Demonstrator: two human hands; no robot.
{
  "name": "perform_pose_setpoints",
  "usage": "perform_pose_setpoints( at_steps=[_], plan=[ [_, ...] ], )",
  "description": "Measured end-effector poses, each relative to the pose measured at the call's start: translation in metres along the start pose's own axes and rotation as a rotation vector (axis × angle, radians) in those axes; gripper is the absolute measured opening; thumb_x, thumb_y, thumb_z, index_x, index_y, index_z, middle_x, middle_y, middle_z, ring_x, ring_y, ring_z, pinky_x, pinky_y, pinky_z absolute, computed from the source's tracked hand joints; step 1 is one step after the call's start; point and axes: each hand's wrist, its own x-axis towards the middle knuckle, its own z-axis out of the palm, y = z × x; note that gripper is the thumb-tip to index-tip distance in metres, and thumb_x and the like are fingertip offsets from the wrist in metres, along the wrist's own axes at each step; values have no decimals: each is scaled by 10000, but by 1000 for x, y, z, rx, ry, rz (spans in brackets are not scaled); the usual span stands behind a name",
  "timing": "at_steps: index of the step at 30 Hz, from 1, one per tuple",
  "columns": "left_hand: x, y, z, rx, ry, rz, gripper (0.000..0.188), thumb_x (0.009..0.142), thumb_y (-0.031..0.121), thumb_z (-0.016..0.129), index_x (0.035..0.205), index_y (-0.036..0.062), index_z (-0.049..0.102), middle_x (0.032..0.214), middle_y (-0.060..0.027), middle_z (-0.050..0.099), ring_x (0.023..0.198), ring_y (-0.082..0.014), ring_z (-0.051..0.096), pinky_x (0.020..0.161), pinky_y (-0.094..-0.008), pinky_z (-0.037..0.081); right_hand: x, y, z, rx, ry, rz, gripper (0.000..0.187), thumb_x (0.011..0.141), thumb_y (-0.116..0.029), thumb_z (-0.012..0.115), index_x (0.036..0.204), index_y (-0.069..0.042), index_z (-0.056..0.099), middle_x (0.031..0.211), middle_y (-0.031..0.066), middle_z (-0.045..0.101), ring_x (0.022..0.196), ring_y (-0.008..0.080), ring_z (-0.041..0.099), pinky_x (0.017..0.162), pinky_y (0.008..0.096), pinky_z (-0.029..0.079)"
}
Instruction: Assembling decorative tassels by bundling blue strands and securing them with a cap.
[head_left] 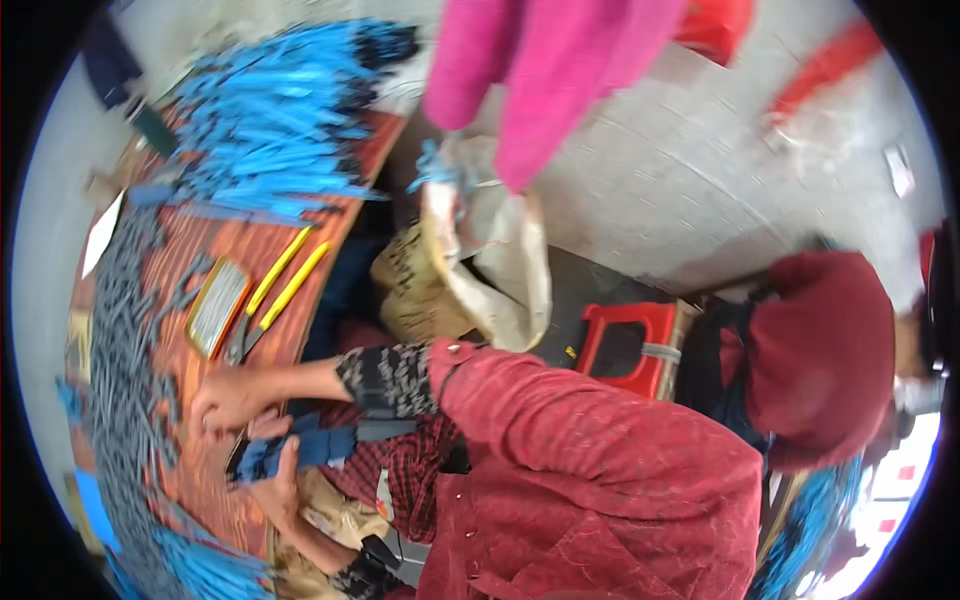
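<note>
at the lower left of the frame, a dark blue bundle (315, 446) is clasped by the left hand (280, 490), while the right hand (222, 400) is held curled just beside it — whether anything is pinched there cannot be told. above, yellow-handled pliers (262, 318) are laid on the wooden table (195, 238).

Logged from my remote station: pale grey floor (620, 200), scuffed, faint lines across it. Nearer the middle I noted a darker grey patch (590, 278), with a red stool (655, 330) beside it. Wooden table (225, 235) filled the left, reddish-brown, dark-grained. Past its far side ran a pale surface (48, 240); wall or floor, I couldn't tell. White glare (915, 500) burned out the lower right; source unclear to me.
</note>
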Motion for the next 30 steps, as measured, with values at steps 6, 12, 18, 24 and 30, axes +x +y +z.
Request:
perform_pose_setpoints(
  at_steps=[6, 12, 18, 24, 30],
  plan=[
    [11, -18, 9, -45, -9, -54, 199, 844, 59, 799, 1036, 8, 778, 1054, -82, 761, 1173, -231, 655, 1124, -417, 425, -3, -9, -35, 291, 17, 263, 253, 987, -119, 590, 1148, 27, 719, 996, 114, 756, 926, 187, 742, 810, 331, 625],
    [4, -22, -2, -162, 12, -99, 204, 836, 127, 819, 1026, 59, 793, 1072, -43, 775, 1216, -205, 647, 1215, -448, 357, 27, -17, -115, -752, -13, 127, 231, 954, -162, 632, 1124, -65, 754, 1029, 108, 768, 935, 241, 733, 836, 364, 561],
    [9, -20, -4, -125, -19, 49, 167, 815, 93, 801, 969, 33, 777, 1010, -58, 775, 1123, -240, 689, 1221, -523, 344, 30, -6, -129, -1093, -230, 0, 183, 931, -212, 685, 1037, -82, 758, 1010, 97, 748, 922, 304, 699, 814, 444, 538],
    [9, -26, -1, -105, -22, 78, 209, 799, 105, 809, 1007, 79, 804, 1015, -38, 782, 1138, -226, 684, 1222, -519, 352, 40, -1, -121, -1174, -261, 52, 156, 901, -224, 714, 966, -88, 752, 957, 66, 730, 905, 288, 699, 793, 429, 540],
    [8, -34, 0, -124, -15, 129, 223, 787, 85, 814, 1010, 78, 805, 1012, -48, 786, 1111, -223, 694, 1215, -529, 362, 40, -17, -120, -1160, -146, 102, 134, 897, -229, 731, 935, -104, 759, 928, 47, 720, 870, 270, 692, 771, 389, 548]
  ],
)
